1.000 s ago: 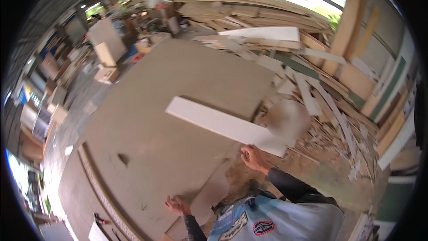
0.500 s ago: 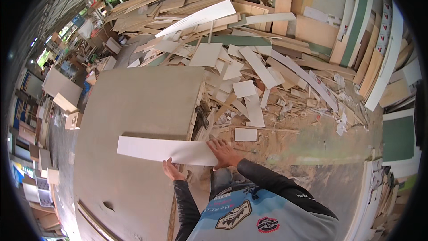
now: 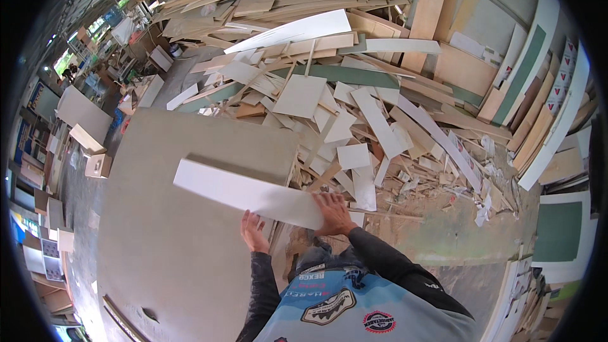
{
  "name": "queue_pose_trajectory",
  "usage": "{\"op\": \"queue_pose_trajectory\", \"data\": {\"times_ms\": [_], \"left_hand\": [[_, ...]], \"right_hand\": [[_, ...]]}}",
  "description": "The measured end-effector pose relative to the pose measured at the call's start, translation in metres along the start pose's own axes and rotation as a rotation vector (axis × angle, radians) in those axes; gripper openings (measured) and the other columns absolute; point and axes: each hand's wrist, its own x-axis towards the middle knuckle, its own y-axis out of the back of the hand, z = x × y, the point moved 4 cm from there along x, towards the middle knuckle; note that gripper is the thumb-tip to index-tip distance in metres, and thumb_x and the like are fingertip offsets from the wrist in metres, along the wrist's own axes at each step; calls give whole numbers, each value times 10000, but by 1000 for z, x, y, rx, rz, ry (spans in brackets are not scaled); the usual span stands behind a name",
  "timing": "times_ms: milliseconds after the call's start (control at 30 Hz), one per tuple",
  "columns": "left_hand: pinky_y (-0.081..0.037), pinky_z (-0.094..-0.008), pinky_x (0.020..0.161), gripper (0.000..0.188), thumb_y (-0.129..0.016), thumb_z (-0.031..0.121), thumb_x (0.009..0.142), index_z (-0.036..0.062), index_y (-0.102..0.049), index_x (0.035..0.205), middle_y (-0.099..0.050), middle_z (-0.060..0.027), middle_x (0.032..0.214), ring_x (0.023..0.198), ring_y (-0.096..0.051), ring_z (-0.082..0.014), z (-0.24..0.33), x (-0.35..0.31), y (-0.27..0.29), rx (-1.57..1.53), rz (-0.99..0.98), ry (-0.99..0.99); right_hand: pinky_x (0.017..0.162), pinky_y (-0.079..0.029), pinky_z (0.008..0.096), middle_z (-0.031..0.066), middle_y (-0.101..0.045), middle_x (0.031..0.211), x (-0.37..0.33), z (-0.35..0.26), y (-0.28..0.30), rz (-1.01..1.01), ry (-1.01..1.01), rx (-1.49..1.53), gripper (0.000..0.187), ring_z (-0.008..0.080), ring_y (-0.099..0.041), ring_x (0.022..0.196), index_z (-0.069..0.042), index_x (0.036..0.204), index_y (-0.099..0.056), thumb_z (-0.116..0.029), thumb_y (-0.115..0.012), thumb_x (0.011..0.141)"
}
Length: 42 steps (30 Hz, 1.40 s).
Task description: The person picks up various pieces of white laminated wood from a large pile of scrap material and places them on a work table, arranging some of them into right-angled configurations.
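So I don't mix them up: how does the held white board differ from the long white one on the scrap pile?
The held board is gripped at one end by the right hand; the pile board has no hand on it.
In view, the held board slopes down rightward; the pile board slopes up.
The held board's left end is broad; the pile board's narrows.
Both are white and long.

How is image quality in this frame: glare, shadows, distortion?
Head view: long white flat board reasonably sharp, shadow along its far edge on the broad grey-brown tabletop; head view: glare at top, tall white plank at right bowed, likely by the lens.
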Motion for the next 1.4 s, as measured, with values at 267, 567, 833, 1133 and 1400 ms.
{"op": "queue_pose_trajectory", "data": {"times_ms": [267,567,833,1133,1400], "left_hand": [[-470,-345,849,407,-593,124,891,10,-540,1278,-617,-93,1215,1059,-619,-212,7,83,-141,239,-109,-31],[-347,-471,1049,408,-638,182,864,27,-583,1238,-529,-162,1343,1291,-434,-306,25,222,-259,1141,50,-421],[-148,-579,1142,621,-588,412,897,68,-476,1402,-180,-190,1581,1501,-40,-351,-3,263,-306,1698,350,-373],[-136,-619,1122,629,-635,337,820,92,-504,1384,-144,-171,1606,1503,-48,-361,-1,268,-328,1872,341,-187],[-141,-647,1102,535,-630,299,785,93,-592,1277,-155,-168,1608,1493,-70,-393,2,281,-331,1886,312,-189]], "right_hand": [[1042,-332,504,172,-484,1334,54,112,59,183,-221,65,1167,364,-456,1230,-56,1451,-389,-373,-869,436],[1104,-262,539,209,-459,1380,170,256,68,-29,-311,47,1206,408,-386,1303,-37,1485,-351,-448,-871,477],[1059,-301,533,199,-450,1374,299,299,-6,-244,-232,-39,1154,383,-399,1294,-68,1472,-368,-499,-844,512],[1080,-274,537,208,-415,1381,336,312,-107,-309,-222,47,1175,395,-377,1293,-89,1500,-325,-474,-844,518],[1076,-278,523,197,-413,1367,345,310,-132,-333,-219,131,1162,384,-380,1281,-94,1485,-330,-431,-841,498]]}}
